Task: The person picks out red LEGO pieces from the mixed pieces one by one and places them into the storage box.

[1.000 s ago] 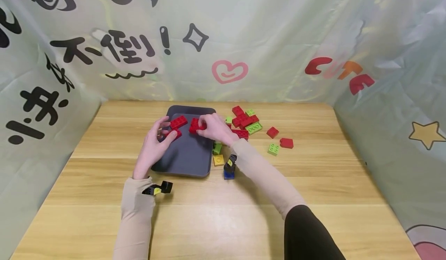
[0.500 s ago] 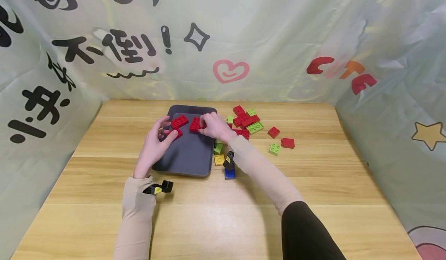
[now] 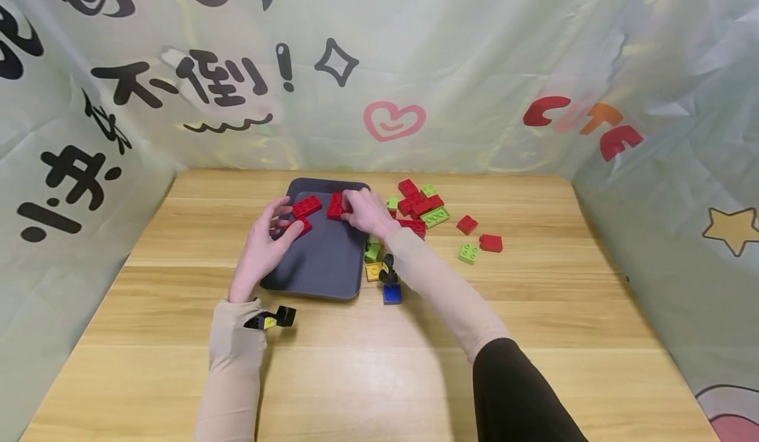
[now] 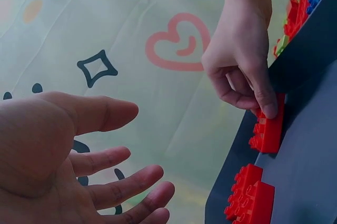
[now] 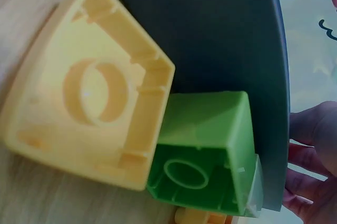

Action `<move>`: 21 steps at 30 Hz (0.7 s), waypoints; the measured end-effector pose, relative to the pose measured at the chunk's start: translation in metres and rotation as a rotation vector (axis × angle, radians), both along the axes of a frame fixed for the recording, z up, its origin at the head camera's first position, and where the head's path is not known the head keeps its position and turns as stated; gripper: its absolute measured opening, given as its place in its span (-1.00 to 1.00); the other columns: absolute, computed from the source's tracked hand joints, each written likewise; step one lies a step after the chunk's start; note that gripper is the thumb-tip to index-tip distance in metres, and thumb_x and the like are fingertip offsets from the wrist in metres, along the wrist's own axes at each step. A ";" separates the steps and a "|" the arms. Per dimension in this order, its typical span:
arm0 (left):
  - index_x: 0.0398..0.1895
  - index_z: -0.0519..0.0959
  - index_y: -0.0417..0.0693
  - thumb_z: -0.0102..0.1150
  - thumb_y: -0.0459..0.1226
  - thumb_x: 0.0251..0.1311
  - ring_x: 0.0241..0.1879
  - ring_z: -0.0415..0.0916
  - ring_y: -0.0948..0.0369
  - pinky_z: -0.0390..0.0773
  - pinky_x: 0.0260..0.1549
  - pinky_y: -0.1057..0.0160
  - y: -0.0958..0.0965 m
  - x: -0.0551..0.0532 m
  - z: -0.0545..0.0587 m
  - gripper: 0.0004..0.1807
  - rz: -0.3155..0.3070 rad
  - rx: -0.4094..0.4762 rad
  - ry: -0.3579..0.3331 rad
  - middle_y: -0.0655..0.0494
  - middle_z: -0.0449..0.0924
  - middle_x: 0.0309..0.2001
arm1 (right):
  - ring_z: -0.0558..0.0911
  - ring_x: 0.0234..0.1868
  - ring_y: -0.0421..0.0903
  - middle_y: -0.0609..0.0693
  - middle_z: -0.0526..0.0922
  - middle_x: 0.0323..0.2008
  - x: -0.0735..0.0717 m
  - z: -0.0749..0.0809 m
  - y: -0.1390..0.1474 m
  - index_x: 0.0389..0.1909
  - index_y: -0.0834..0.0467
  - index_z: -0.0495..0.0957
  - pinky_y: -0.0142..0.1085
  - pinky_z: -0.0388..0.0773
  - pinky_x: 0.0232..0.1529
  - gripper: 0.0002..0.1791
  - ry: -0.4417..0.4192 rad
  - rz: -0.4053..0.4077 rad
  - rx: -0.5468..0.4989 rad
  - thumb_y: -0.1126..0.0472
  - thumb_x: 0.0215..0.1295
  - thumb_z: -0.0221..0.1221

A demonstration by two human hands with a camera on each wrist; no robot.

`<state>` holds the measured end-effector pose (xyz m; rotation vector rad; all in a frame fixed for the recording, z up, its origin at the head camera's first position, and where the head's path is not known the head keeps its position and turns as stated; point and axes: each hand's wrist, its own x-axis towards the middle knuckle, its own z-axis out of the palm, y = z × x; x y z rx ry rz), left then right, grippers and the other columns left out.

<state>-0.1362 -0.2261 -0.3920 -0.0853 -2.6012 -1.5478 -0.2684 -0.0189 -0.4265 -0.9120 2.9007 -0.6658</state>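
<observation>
At the far right of the dark grey tray (image 3: 320, 264), my right hand (image 3: 366, 213) pinches a red toy brick (image 3: 335, 206) between thumb and fingers. In the left wrist view, that thumb presses the brick's (image 4: 273, 129) near end against the tray floor. My left hand (image 3: 263, 244) hovers over the tray's left rim with fingers spread and nothing held. Close to its fingertips lie two more red bricks, one farther (image 3: 306, 206) and one nearer (image 3: 304, 225). In the left wrist view, the left palm and fingers (image 4: 113, 182) are apart from every brick.
Right of the tray lies a pile of red bricks (image 3: 427, 206) with light green ones (image 3: 435, 217). A green brick (image 3: 372, 252), a yellow brick (image 3: 373, 271) and a blue brick (image 3: 392, 294) line its right side. Printed cloth (image 3: 468, 66) walls the table's back.
My right hand has turned the red brick so its length points away from me, and shifted it slightly farther back. The left hand stays in place.
</observation>
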 end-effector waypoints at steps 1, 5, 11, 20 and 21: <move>0.51 0.21 -0.14 0.16 -0.24 0.38 0.22 0.43 -0.21 0.33 0.29 -0.21 0.000 0.000 0.000 -0.32 -0.001 0.001 -0.002 -0.28 0.37 0.39 | 0.60 -0.44 -0.07 0.00 0.64 -0.45 0.000 0.000 0.000 -0.37 0.12 0.55 -0.27 0.51 -0.40 -0.84 0.007 -0.003 0.006 0.18 0.28 0.34; 0.51 0.21 -0.14 0.16 -0.24 0.38 0.22 0.43 -0.20 0.33 0.30 -0.21 0.001 0.000 0.001 -0.32 -0.002 0.007 0.000 -0.28 0.37 0.39 | 0.63 -0.39 -0.05 0.01 0.69 -0.39 -0.002 -0.001 -0.002 -0.32 0.14 0.58 -0.22 0.57 -0.33 -0.86 0.034 -0.015 0.035 0.19 0.28 0.34; 0.51 0.22 -0.14 0.16 -0.25 0.38 0.21 0.45 -0.20 0.33 0.29 -0.21 0.000 -0.001 0.000 -0.33 -0.004 0.013 0.011 -0.28 0.38 0.38 | 0.66 -0.35 -0.01 0.02 0.70 -0.36 -0.004 -0.003 -0.003 -0.32 0.14 0.60 -0.17 0.61 -0.25 -0.89 0.066 -0.011 0.077 0.22 0.27 0.33; 0.51 0.21 -0.15 0.16 -0.26 0.38 0.20 0.44 -0.20 0.33 0.29 -0.22 -0.002 0.000 0.000 -0.32 -0.012 0.024 0.016 -0.29 0.38 0.39 | 0.68 -0.31 0.00 0.01 0.72 -0.33 -0.003 -0.003 -0.007 -0.31 0.13 0.61 -0.15 0.64 -0.21 -0.93 0.077 -0.012 0.110 0.26 0.26 0.32; 0.51 0.21 -0.15 0.16 -0.25 0.38 0.20 0.44 -0.20 0.33 0.29 -0.22 -0.002 0.000 0.000 -0.32 -0.012 0.024 0.016 -0.29 0.38 0.39 | 0.68 -0.31 0.00 0.01 0.72 -0.32 -0.003 -0.003 -0.007 -0.29 0.13 0.61 -0.15 0.65 -0.20 -0.93 0.076 -0.012 0.110 0.26 0.26 0.32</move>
